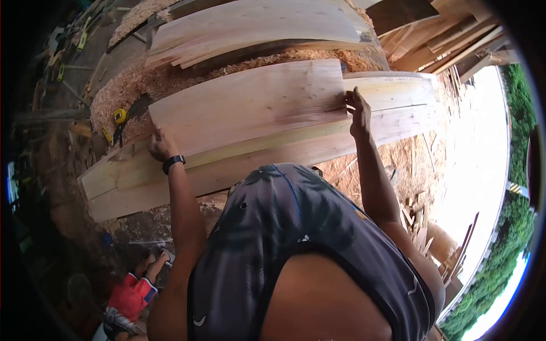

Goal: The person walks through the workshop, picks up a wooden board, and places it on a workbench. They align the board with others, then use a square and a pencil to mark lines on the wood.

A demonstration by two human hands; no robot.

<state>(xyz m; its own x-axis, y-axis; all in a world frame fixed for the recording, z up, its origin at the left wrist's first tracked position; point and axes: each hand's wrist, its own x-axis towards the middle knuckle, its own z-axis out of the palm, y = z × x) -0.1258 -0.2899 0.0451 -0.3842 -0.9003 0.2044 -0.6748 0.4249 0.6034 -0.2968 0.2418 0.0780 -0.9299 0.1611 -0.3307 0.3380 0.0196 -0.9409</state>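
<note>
A wide, pale wooden board (250, 105) lies across the middle, on top of longer boards (256, 162) that stick out beyond both its ends. At its left end is my left hand (162, 145), fingers closed around the board's edge, a dark band on the wrist. My right hand (358, 113) is at the board's right end, its fingers bent against the end edge. The fingertips of the left hand are partly hidden.
Another stack of boards (256, 25) lies beyond, among wood shavings (122, 85). A yellow tape measure (119, 116) sits at the left. Wood scraps (466, 40) pile up at the upper right. A person in red (128, 295) is at the lower left.
</note>
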